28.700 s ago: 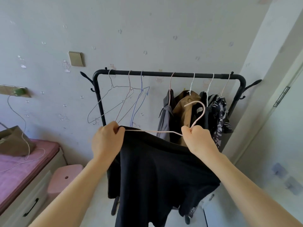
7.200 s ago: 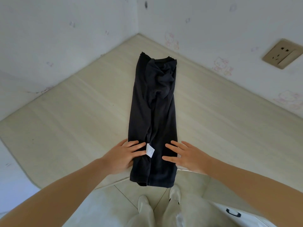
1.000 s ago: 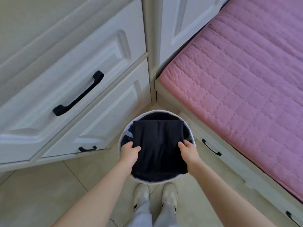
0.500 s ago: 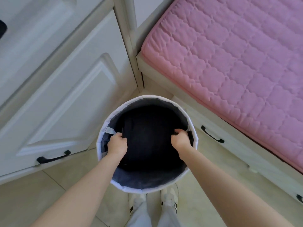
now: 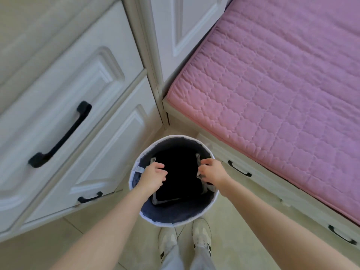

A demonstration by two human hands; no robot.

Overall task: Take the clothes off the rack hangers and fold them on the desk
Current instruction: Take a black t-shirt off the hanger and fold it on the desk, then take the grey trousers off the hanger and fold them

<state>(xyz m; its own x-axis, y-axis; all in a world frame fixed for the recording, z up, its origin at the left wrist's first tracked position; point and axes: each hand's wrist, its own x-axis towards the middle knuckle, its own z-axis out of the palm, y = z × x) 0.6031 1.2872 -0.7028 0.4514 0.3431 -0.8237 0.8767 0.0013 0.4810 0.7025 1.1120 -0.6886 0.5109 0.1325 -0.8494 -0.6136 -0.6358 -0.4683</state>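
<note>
Inside the basket (image 5: pixel 136 182) the folded black garment (image 5: pixel 179 176) lies flat, long axis running away from the person — directly below both hands. Left hand (image 5: pixel 153 175) and right hand (image 5: pixel 211 171) flank it approx. equally, fingers curled; whether they pinch cloth I cannot tell — too dark.

Both forearms bare, stretched fwd & down, roughly parallel. Left hand (image 5: pixel 153 175) knuckles up, fingers curled inward, thumb toward the right. Right hand (image 5: pixel 212 171) mirrors it, fingers bent in toward the left one. Hands apart, not touching. Can't tell if either grips anything.
</note>
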